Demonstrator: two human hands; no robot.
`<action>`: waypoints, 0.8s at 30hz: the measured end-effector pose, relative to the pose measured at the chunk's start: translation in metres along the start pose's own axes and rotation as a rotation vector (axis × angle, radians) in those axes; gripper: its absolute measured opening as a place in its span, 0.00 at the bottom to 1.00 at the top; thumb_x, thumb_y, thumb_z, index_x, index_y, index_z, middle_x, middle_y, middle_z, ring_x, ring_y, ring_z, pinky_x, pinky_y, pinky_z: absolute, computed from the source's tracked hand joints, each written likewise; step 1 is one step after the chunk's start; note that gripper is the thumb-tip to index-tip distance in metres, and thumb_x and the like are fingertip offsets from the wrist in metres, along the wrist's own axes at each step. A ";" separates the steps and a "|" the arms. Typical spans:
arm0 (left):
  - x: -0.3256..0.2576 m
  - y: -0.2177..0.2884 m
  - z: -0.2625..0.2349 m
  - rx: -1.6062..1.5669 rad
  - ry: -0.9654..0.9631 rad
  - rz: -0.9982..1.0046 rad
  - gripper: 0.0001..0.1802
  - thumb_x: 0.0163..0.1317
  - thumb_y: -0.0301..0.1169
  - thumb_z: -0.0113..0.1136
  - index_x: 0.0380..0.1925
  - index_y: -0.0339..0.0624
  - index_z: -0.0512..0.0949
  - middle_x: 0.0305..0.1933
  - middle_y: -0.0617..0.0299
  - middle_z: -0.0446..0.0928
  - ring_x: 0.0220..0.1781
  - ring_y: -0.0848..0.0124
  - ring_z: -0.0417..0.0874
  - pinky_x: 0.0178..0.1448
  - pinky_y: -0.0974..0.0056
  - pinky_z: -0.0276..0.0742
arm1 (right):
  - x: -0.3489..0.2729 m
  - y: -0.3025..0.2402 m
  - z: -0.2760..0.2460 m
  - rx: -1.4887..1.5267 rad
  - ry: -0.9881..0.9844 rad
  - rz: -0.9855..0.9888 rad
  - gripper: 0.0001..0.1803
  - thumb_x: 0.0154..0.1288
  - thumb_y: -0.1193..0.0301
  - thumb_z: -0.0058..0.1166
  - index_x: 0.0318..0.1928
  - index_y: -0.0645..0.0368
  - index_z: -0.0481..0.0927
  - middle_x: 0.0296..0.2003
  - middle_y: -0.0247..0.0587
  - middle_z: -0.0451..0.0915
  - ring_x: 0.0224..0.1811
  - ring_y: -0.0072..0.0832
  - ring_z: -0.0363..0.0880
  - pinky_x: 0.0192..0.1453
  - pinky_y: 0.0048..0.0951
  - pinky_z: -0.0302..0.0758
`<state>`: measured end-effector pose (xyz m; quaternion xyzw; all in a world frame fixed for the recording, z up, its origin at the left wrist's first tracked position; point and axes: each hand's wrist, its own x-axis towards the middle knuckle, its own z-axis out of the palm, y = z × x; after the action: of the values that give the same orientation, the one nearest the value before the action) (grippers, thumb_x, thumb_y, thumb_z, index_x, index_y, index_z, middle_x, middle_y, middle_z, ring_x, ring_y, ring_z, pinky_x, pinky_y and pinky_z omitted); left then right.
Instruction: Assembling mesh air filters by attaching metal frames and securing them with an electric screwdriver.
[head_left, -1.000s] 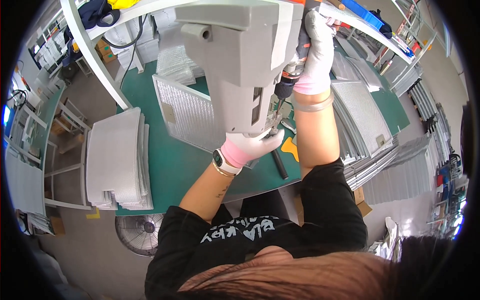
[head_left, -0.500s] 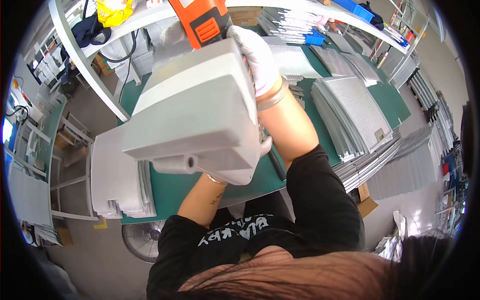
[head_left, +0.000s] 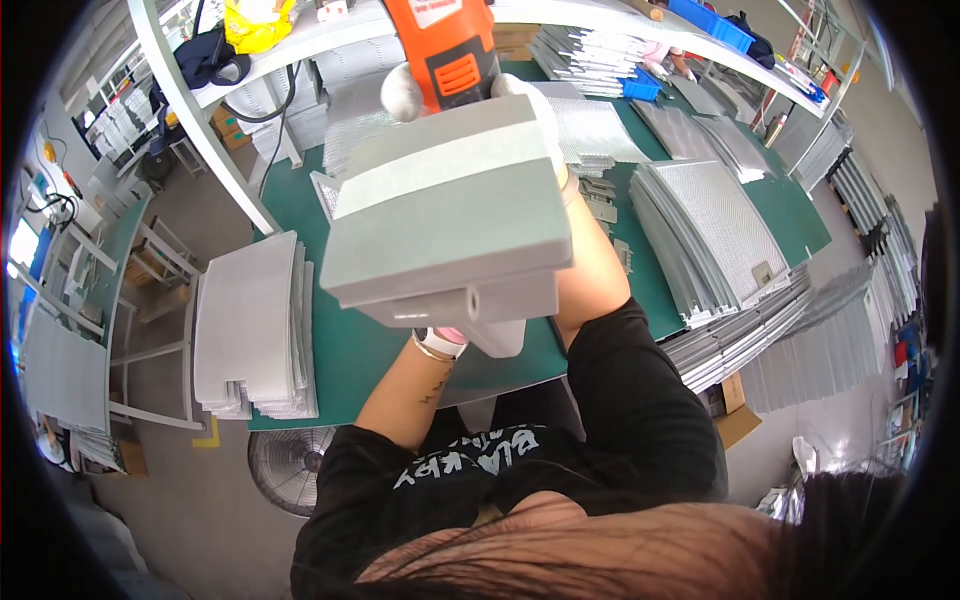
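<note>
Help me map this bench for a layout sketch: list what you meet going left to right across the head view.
Stack of grey mesh sheets → large grey panel held up by the hands → fanned pile of mesh filters → sheets stacked off the table's right edge.

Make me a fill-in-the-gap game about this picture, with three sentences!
1. The tool above the big grey panel is coloured ______.
2. The mat on the workbench is coloured ______.
3. On the floor below the bench stands a round ______, near the person's left elbow.

Missing words: orange; green; fan
</note>
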<state>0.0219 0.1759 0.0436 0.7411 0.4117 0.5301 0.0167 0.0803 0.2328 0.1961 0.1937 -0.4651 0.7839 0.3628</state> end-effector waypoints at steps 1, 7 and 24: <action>-0.017 -0.042 0.028 -0.152 -0.026 -0.113 0.11 0.53 0.37 0.67 0.31 0.46 0.78 0.31 0.65 0.79 0.33 0.70 0.79 0.40 0.58 0.74 | 0.001 -0.005 0.003 -0.008 -0.011 0.001 0.32 0.69 0.56 0.51 0.64 0.69 0.69 0.57 0.54 0.77 0.58 0.37 0.79 0.65 0.35 0.73; -0.002 0.010 -0.025 0.200 -0.216 -0.001 0.20 0.48 0.44 0.67 0.42 0.50 0.82 0.44 0.59 0.79 0.48 0.58 0.78 0.53 0.55 0.72 | -0.012 -0.040 0.001 -0.674 0.381 -0.365 0.25 0.72 0.57 0.50 0.59 0.63 0.74 0.50 0.45 0.82 0.49 0.30 0.83 0.53 0.31 0.80; -0.264 0.014 -0.160 0.304 -0.931 0.330 0.18 0.44 0.42 0.65 0.33 0.46 0.76 0.37 0.59 0.76 0.47 0.63 0.78 0.51 0.52 0.69 | -0.015 -0.060 0.022 -0.577 0.254 -0.206 0.18 0.73 0.56 0.51 0.50 0.56 0.77 0.32 0.35 0.78 0.28 0.19 0.73 0.26 0.18 0.67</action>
<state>-0.1239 -0.0646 -0.0838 0.9477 0.3104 0.0737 0.0066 0.1351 0.2256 0.2328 0.0295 -0.5969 0.5968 0.5354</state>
